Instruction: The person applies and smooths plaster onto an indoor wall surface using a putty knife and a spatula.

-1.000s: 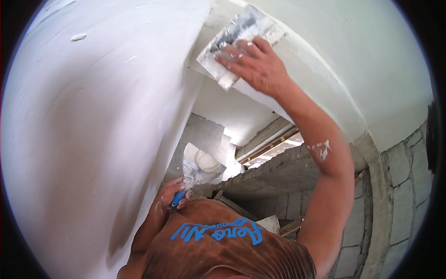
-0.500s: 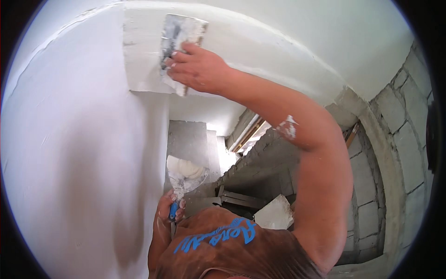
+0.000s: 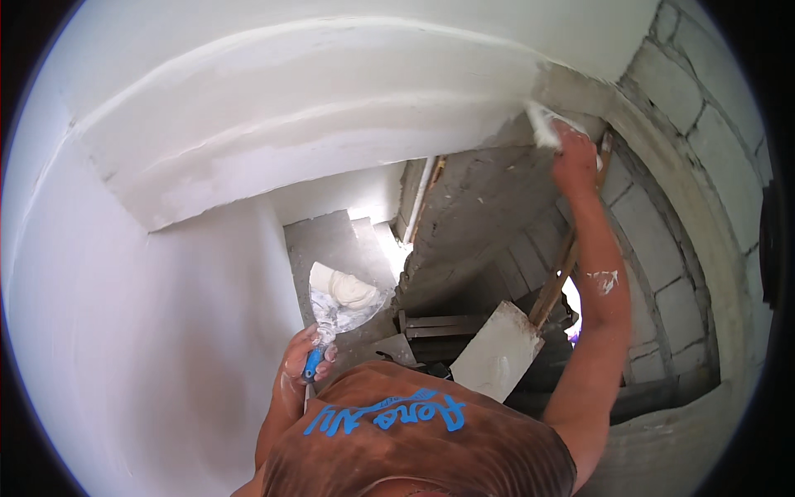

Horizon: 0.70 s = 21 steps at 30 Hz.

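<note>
At the lower left of centre in the frame, the person's left hand [image 3: 306,356] is grasping the short blue handle [image 3: 312,364] of a broad, white-smeared scraper [image 3: 325,317], its fingers wrapping around and covering part of the grip. A thick, smooth mound of creamy white paste [image 3: 352,290] is resting on the scraper's flared blade and hiding much of its surface. At the upper right, the person's right hand [image 3: 577,157] is clasping a flat, pale, paste-smeared spreading blade [image 3: 544,124] near the right end of a long, off-white plastered beam [image 3: 331,116]. This blade is showing blurred and steeply angled, the hand is covering part of it, and whether its edge is touching the beam is impossible to tell. White smears are marking the right forearm [image 3: 609,248]. A brown shirt with blue lettering [image 3: 414,439] is filling the bottom centre, where the frame is cutting it off. Right of centre, a pale rectangular board [image 3: 501,356] is leaning near a narrow wooden pole [image 3: 551,286], which the right arm is partly hiding. Dark shapes left of the board are blending into shadow. A smooth white wall [image 3: 149,331] is filling the left side, and a grey block wall [image 3: 687,91] is curving out of view along the right rim.
</note>
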Motion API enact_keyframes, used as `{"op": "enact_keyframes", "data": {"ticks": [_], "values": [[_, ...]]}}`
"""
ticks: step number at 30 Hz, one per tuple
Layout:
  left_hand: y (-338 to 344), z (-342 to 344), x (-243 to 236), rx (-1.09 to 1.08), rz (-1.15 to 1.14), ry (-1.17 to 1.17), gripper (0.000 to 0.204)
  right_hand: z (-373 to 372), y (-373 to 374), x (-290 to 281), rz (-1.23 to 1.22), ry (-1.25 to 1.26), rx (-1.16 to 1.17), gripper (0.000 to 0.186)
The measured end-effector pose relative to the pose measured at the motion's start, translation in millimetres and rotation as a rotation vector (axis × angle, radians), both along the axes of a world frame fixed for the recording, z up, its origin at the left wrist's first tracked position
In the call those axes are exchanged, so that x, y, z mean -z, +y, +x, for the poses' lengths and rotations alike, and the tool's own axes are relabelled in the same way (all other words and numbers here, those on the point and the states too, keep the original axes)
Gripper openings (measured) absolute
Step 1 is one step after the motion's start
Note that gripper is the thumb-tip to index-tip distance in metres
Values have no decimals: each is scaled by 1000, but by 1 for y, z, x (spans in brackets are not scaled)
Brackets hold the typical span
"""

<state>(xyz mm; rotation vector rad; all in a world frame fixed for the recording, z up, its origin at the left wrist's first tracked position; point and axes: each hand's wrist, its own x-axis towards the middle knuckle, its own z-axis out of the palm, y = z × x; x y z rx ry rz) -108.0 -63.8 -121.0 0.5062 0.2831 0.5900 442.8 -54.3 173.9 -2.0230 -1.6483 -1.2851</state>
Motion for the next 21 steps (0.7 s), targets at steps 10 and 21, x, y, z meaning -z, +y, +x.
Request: {"op": "enact_keyframes", "data": {"ticks": [10,21], "values": [[-3,-4,-22,-40,8,14,24,-38,100,6,527,1140,-325,47],[-13,-48,36,-339,-227,-5,23,-368,102,97,-247,694,-1019,56]]}}
